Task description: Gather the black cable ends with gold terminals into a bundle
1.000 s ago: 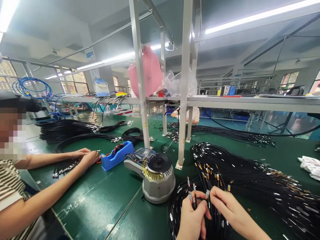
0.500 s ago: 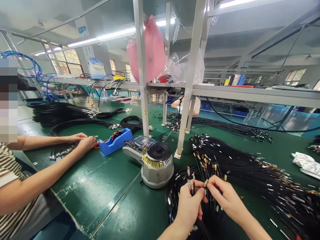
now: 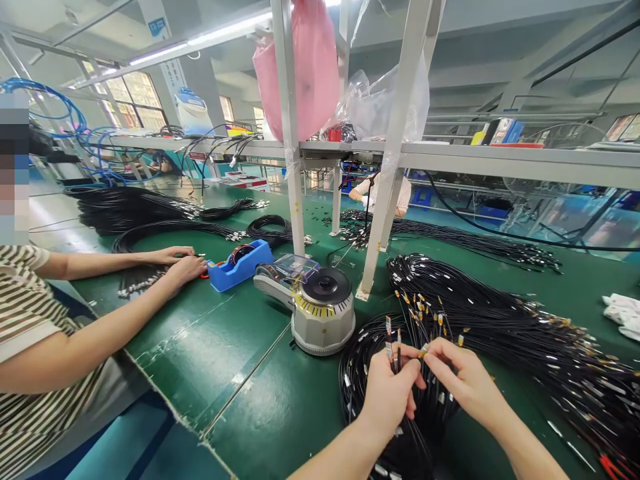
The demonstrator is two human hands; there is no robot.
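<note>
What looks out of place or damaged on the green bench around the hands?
Nothing stands out. The left hand grips a few black cable ends, the right hand pinches one connector, and the grey tape dispenser sits upright.

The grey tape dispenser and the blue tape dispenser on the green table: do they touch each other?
Apart. In the head view a strip of green table shows between the blue tape dispenser and the grey tape dispenser.
</note>
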